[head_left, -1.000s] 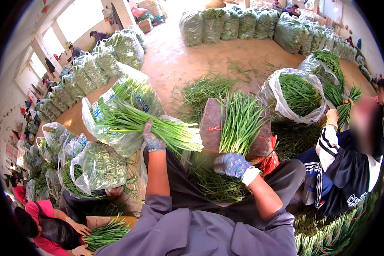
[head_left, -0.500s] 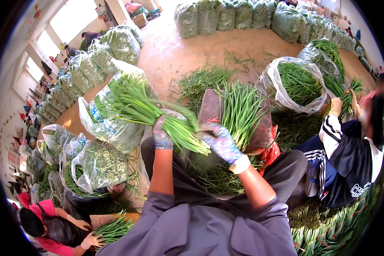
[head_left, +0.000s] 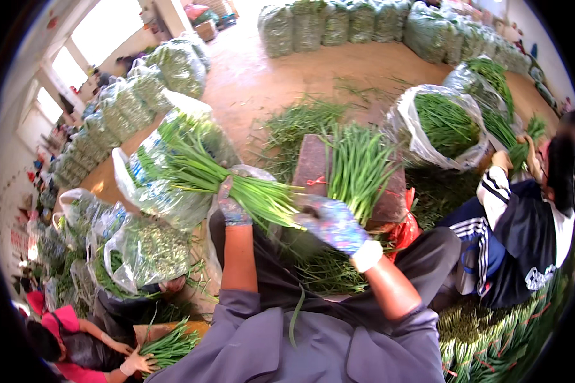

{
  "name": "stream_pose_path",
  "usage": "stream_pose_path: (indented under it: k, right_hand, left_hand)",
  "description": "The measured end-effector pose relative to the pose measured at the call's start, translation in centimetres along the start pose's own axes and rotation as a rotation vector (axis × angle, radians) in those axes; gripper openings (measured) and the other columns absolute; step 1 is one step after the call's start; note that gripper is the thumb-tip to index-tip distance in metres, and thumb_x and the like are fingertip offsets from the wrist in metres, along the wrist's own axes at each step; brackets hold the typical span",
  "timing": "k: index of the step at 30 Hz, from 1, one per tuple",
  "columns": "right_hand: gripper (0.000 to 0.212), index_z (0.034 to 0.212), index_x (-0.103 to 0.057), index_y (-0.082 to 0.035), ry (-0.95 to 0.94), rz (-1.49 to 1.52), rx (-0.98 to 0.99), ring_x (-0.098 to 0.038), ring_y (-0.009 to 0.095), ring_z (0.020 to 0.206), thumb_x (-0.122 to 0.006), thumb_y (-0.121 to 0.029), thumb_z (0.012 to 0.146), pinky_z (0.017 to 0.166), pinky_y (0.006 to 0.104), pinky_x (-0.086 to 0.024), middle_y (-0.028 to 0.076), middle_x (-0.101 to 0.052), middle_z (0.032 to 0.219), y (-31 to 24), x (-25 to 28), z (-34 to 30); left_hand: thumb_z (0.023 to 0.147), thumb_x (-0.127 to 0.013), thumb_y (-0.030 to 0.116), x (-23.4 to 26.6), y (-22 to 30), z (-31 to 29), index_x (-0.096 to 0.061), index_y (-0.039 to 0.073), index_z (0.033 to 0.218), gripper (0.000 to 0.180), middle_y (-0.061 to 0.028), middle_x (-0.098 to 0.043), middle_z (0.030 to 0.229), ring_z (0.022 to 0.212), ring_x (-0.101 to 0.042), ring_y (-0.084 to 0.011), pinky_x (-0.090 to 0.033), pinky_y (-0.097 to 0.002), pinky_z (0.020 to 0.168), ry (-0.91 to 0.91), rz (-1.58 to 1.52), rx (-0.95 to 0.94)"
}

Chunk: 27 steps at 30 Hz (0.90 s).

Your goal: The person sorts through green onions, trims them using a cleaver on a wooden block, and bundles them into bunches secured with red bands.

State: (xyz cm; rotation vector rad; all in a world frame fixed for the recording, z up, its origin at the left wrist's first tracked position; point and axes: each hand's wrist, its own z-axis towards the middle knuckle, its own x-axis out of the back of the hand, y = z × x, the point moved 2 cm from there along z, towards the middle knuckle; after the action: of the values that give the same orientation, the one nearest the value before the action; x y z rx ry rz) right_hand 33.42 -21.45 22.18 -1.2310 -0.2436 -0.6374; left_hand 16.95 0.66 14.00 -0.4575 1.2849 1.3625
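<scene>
My left hand, in a patterned glove, is closed round a bunch of green chives. The bunch lies tilted, with leaf tips at the upper left and pale stem ends pointing right. Close by those stem ends is my right hand, gloved alike and blurred, so its grip is unclear. Another pile of chives rests on a dark reddish board just beyond it. A red tie lies on this board. One loose leaf hangs against my clothing.
Open plastic bags of greens stand ahead left and ahead right. Loose leaves litter the floor. A co-worker sits at right handling greens, another at lower left. Tied bundles lie at lower right.
My left hand and the bunch have shifted slightly left and down. My right hand has moved a little right. A loose leaf now shows against my clothing.
</scene>
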Motion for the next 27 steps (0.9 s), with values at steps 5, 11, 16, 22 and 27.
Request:
stream_pose_path:
  k: [5, 11, 16, 22, 27]
  right_hand:
    - [0.027, 0.105, -0.069, -0.003, 0.112, -0.125, 0.146, -0.066, 0.033, 0.091, -0.075, -0.019, 0.084, 0.079, 0.0386, -0.054, 0.016, -0.069, 0.099, -0.3, -2.9, 2.2]
    - [0.021, 0.103, -0.07, -0.002, -0.458, 0.674, -0.05, -0.067, 0.016, 0.092, -0.076, -0.009, 0.085, 0.082, 0.0312, -0.053, 0.007, -0.07, 0.094, 0.1, -0.5, -1.9]
    - [0.062, 0.123, -0.063, -0.002, -0.388, -0.028, -0.067, -0.063, 0.041, 0.103, -0.071, -0.049, 0.082, 0.088, 0.044, -0.05, 0.025, -0.066, 0.11, 1.9, -4.0, -2.5]
    - [0.027, 0.105, -0.069, -0.008, -0.171, -0.259, -0.067, -0.067, 0.039, 0.079, -0.061, -0.028, 0.087, 0.068, 0.0488, -0.052, 0.018, -0.07, 0.086, 3.6, -10.6, -0.9]
    - [0.023, 0.1, -0.07, -0.009, -0.601, -0.487, -0.183, -0.067, 0.04, 0.079, -0.057, -0.019, 0.084, 0.07, 0.0496, -0.054, 0.019, -0.069, 0.085, 9.4, -10.0, -4.6]
  left_hand:
    - [0.088, -0.059, 0.01, -2.3, -0.8, 0.1, -0.034, 0.014, 0.148, 0.066, -0.0105, -0.063, 0.101, 0.094, -0.063, -0.0282, -0.055, -0.0476, 0.082, -0.01, 0.012, -0.002]
    - [0.087, -0.058, 0.004, -1.2, 1.7, 0.7, -0.045, 0.013, 0.137, 0.053, -0.0105, -0.062, 0.097, 0.093, -0.062, -0.0272, -0.055, -0.046, 0.082, 0.128, -0.001, -0.063]
    - [0.086, -0.059, 0.006, -0.7, 2.3, 1.2, -0.054, 0.014, 0.125, 0.04, -0.0092, -0.063, 0.097, 0.093, -0.06, -0.0257, -0.052, -0.0436, 0.086, 0.147, -0.064, -0.09]
    - [0.088, -0.059, 0.005, -4.4, -0.7, 0.5, -0.052, 0.004, 0.125, 0.037, -0.0106, -0.062, 0.102, 0.099, -0.06, -0.0265, -0.05, -0.0429, 0.092, 0.09, -0.05, -0.116]
    - [0.09, -0.058, 0.023, -2.5, 1.8, 1.6, -0.05, 0.005, 0.127, 0.042, -0.0081, -0.06, 0.109, 0.108, -0.056, -0.0273, -0.048, -0.0464, 0.097, -0.036, -0.17, -0.057]
